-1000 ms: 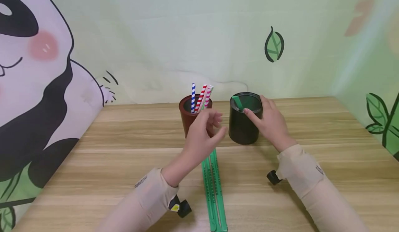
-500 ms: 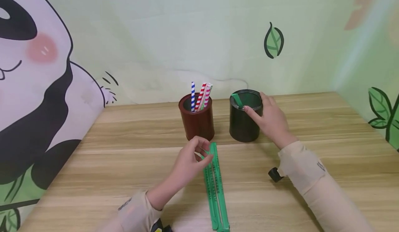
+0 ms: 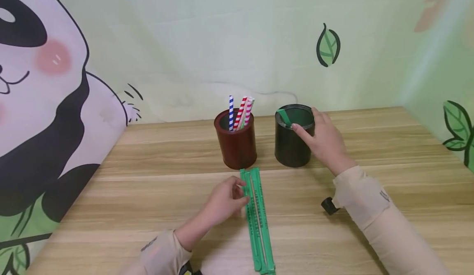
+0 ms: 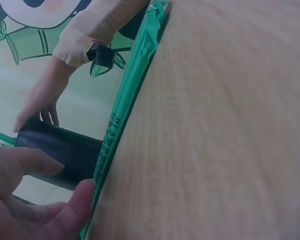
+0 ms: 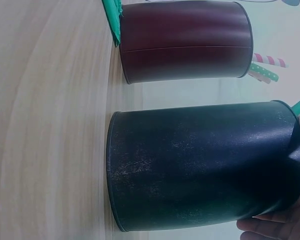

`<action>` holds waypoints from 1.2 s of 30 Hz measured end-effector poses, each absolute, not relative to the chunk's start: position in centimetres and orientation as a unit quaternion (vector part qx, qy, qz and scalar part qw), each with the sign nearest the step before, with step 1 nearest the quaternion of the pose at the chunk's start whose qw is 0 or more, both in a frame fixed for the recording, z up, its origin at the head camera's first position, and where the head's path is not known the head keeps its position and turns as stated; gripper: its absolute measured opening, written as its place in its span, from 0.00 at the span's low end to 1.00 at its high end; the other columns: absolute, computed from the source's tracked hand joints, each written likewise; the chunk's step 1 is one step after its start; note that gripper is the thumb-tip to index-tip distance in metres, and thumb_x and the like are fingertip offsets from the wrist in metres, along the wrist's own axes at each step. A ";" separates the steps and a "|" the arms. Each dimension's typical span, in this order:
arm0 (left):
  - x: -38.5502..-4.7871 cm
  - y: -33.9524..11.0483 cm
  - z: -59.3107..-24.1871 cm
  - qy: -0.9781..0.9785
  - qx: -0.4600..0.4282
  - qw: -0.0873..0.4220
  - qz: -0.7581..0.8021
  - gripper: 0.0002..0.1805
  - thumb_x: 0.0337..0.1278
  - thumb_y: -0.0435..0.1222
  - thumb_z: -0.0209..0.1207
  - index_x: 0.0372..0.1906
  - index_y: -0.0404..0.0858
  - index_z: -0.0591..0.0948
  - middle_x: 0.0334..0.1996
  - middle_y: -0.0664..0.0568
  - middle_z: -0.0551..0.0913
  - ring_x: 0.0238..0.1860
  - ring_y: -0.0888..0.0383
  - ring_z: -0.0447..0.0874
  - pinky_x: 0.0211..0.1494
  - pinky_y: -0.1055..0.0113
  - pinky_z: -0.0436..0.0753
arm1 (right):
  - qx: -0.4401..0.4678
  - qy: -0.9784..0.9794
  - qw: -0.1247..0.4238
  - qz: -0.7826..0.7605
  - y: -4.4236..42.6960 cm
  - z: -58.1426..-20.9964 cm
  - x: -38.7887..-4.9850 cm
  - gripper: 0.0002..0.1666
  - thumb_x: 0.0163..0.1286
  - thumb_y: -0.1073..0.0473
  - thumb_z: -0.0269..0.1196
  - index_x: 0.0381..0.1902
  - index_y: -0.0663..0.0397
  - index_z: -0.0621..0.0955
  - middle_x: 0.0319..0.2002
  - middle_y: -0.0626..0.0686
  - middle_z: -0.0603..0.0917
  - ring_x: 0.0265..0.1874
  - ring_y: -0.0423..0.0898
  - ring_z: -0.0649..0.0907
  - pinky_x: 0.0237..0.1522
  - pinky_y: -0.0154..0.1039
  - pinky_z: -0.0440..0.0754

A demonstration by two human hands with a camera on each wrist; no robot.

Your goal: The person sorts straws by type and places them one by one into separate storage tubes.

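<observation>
My left hand (image 3: 226,199) is by the left edge of the long, thin green wrapped packets (image 3: 262,225), which lie side by side on the table with dark printing on them. Its fingers are loosely bent with a gap to the thumb, and one fingertip looks to touch a packet (image 4: 121,105) in the left wrist view. My right hand (image 3: 327,141) holds the black cylindrical cup (image 3: 292,147) near its rim, thumb in front and fingers round the far right side. A green strip (image 3: 284,118) sticks up inside that cup, which stands upright.
Left of the black cup stands a dark red cup (image 3: 238,147) with several striped paper straws (image 3: 240,112) in it. Behind the wooden table (image 3: 166,151) rises a pale green printed backdrop (image 3: 177,53) with a panda.
My left hand has drawn back from in front of the red cup toward me, down to the green packets' left side. My right hand has stayed on the black cup.
</observation>
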State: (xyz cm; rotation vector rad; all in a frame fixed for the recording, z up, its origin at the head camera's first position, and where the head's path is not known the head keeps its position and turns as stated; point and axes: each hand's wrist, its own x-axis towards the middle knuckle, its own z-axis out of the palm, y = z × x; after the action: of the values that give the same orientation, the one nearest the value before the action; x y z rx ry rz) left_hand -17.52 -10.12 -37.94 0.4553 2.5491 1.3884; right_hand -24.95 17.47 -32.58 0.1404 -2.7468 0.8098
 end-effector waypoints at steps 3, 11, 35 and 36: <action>-17.7 -10.1 -38.4 0.853 0.144 0.134 0.483 0.19 0.57 0.30 0.60 0.52 0.27 0.71 0.29 0.46 0.78 0.14 0.61 0.77 0.22 0.67 0.79 | 0.049 -0.949 0.139 0.278 17.5 -32.6 -24.9 0.56 0.68 0.27 0.44 0.73 0.68 0.52 0.67 0.71 0.63 0.63 0.67 0.70 0.62 0.64 0.70; -18.2 -9.6 -39.0 0.870 0.115 0.128 0.463 0.22 0.54 0.29 0.62 0.52 0.29 0.69 0.27 0.47 0.75 0.12 0.61 0.76 0.17 0.65 0.81 | 0.049 -0.951 0.136 0.274 17.3 -32.6 -25.0 0.56 0.68 0.27 0.44 0.73 0.68 0.52 0.68 0.71 0.62 0.64 0.67 0.68 0.64 0.63 0.68; -18.0 -8.9 -38.8 0.917 0.125 0.107 0.362 0.24 0.47 0.28 0.64 0.50 0.26 0.69 0.29 0.47 0.72 0.10 0.63 0.75 0.23 0.73 0.77 | 0.044 -0.948 0.145 0.281 17.6 -32.8 -25.1 0.55 0.68 0.27 0.44 0.73 0.68 0.52 0.69 0.70 0.62 0.65 0.66 0.68 0.63 0.63 0.69; -18.0 -8.9 -38.8 0.917 0.122 0.110 0.363 0.24 0.47 0.28 0.64 0.50 0.26 0.69 0.29 0.47 0.72 0.10 0.63 0.75 0.23 0.72 0.77 | 0.043 -0.948 0.145 0.280 17.6 -32.8 -25.1 0.55 0.68 0.27 0.44 0.73 0.68 0.52 0.69 0.70 0.62 0.65 0.66 0.68 0.63 0.63 0.69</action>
State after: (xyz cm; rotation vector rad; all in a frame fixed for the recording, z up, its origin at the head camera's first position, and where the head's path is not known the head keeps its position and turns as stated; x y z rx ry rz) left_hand -17.98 -8.86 -38.77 0.3598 2.6948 1.0661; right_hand -25.05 17.59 -32.84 0.1251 -2.7316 0.8075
